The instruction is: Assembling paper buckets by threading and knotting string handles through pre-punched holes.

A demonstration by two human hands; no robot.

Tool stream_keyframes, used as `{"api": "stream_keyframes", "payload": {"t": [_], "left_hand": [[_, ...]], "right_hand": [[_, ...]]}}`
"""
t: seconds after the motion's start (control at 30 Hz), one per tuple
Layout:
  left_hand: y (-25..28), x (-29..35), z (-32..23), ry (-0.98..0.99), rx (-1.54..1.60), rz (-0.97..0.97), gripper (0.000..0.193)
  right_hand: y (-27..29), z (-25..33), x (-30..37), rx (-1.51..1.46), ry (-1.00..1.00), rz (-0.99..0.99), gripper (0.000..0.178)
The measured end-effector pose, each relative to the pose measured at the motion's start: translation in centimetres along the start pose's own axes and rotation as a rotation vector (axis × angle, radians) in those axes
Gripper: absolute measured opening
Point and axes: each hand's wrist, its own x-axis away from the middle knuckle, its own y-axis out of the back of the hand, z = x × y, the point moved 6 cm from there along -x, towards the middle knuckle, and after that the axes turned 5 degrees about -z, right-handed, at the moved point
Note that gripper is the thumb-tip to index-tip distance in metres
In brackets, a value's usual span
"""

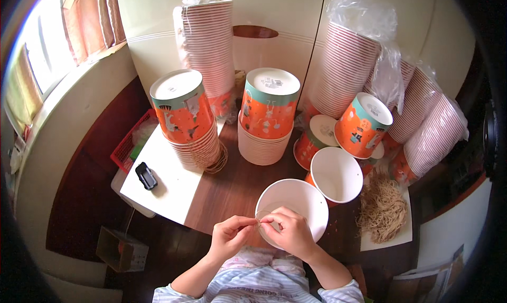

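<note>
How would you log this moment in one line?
left hand: pinching thin strand | right hand: fingertips at same strand | open white-lined bucket: partly hidden by right hand | strand bundle: farther right

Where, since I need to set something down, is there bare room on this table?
The brown tabletop is bare between the white board, the nearest tub and the left hand. The white board has a bare patch right of the black tray. The right side is crowded with orange tubs, wrapped stacks and a twine heap.
</note>
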Motion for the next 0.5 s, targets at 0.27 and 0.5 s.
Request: {"api": "stream_keyframes", "payload": {"t": [0.27, 0.5], "left_hand": [[-0.2, -0.5, -0.8, -0.168, -0.327, 0.038, 0.013], [0.1, -0.7, -0.8, -0.057, -0.164, 0.143, 0.017]], "right_hand": [[0.2, 0.2, 0.0, 0.02, -0.024, 0.025, 0.007], [0.0, 0.2, 0.0, 0.03, -0.036, 0.056, 0.008]]}}
